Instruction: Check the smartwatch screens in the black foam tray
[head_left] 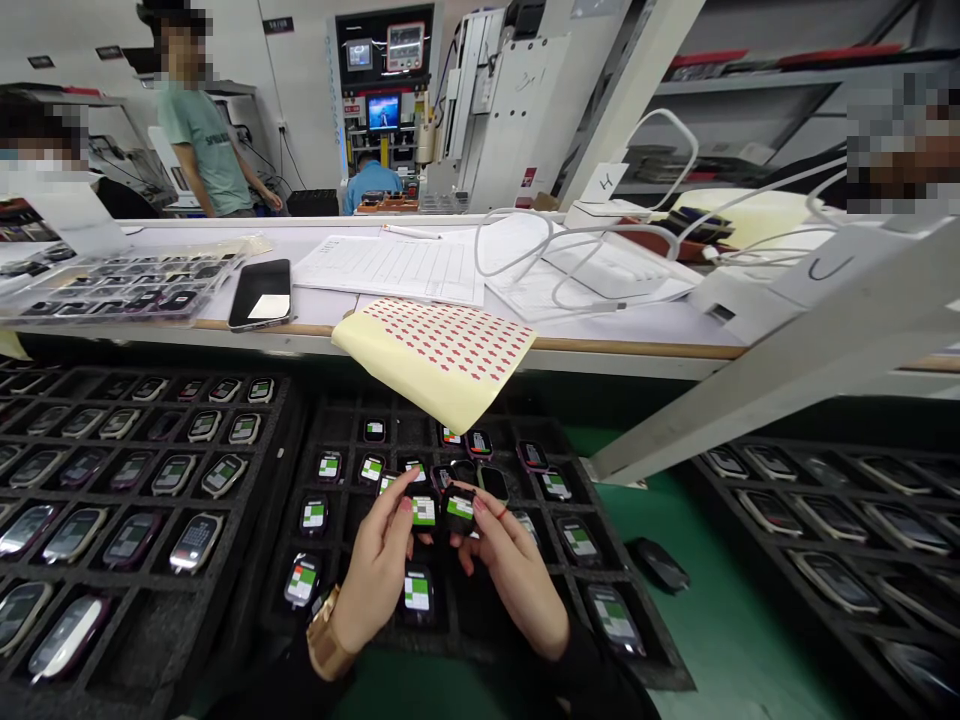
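Two watch-like devices are in hand, one per side. The left hand (380, 565) grasps the left device (424, 512) between thumb and fingers; its screen displays green and white blocks. The right hand (514, 570) grips the right device (459, 508) likewise, its green-and-white screen tilted. Both devices sit between the hands, side by side at the fingertips; whether they touch each other cannot be determined.

Beneath the hands lies a black compartmented tray (660, 665) with further devices in its cells. One lit device (418, 592) lies between the hands, on the near side of the held pair; another (303, 580) is left of the left hand. A gold-coloured watch (328, 640) is worn on the left wrist.

Well left of the left hand stands a second black tray (251, 540) of devices. Right of the right hand, a black mouse-shaped item (660, 565) rests on the green worktop (731, 620), with a third tray (750, 525) farther right.

Beyond the hands, a yellow-backed sheet (450, 350) bearing red arrow marks overhangs the edge of a raised white shelf (645, 325). A phone (260, 295) lies on that shelf, ahead and left of the left hand.
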